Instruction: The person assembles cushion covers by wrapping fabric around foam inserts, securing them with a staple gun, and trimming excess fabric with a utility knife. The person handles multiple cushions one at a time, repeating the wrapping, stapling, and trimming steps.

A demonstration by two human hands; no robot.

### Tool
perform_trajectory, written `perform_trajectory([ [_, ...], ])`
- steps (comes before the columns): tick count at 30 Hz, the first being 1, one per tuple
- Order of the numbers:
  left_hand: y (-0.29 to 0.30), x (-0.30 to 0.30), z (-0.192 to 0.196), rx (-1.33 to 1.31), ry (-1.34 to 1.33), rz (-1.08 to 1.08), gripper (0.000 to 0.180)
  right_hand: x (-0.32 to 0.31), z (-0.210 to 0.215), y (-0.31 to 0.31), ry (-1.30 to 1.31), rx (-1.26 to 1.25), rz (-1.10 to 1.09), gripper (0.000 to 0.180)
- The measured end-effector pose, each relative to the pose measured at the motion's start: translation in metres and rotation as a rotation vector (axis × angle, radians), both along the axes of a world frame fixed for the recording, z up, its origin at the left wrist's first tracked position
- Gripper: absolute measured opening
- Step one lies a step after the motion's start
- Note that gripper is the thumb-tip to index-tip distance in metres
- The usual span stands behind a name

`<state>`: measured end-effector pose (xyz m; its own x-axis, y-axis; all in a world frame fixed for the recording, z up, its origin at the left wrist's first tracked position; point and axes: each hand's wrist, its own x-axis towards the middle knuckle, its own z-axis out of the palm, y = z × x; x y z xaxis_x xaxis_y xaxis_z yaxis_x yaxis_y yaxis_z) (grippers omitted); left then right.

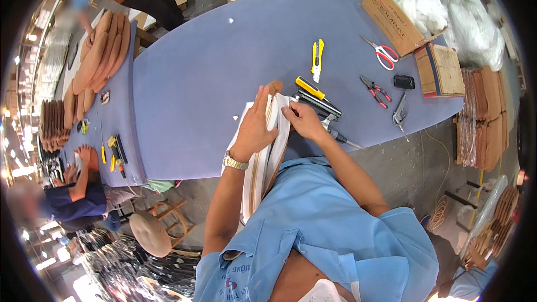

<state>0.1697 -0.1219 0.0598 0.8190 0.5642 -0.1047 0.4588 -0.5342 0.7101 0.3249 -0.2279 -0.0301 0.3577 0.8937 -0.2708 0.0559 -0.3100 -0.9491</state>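
My left hand [256,124] lies flat, fingers spread, on a long white padded panel [258,168] with a brown wooden edge that stands on its side against the blue table's [212,61] near edge. My right hand [302,120] pinches the white covering at the panel's upper right edge. A wristwatch sits on my left wrist. Just beyond my right hand lie a staple gun [321,107] and a yellow-handled tool [309,87].
On the table lie a yellow utility knife [317,59], red-handled scissors [383,54], pliers [375,90], a black small box [404,81] and a cardboard box of white stuffing [394,11]. Brown seat panels [100,53] are stacked at left. Other people work at far left and top left.
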Motion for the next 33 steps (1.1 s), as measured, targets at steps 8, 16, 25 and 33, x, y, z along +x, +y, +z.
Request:
perform_trajectory([
  [8, 0.012, -0.011, -0.015, -0.013, -0.097, 0.054, 0.099, -0.002, 0.102, 0.033, -0.523, 0.342, 0.062, 0.024],
  [16, 0.011, -0.014, -0.022, -0.021, -0.133, 0.085, 0.099, 0.016, 0.079, 0.053, -0.680, 0.203, 0.277, 0.015],
  [25, 0.010, -0.009, -0.015, -0.096, -0.085, 0.116, 0.090, 0.042, 0.079, 0.077, -0.850, 0.151, 0.658, 0.016],
  [33, 0.008, -0.015, -0.020, 0.020, -0.149, 0.072, 0.088, 0.050, 0.050, 0.046, -0.176, 0.040, 0.264, 0.009],
])
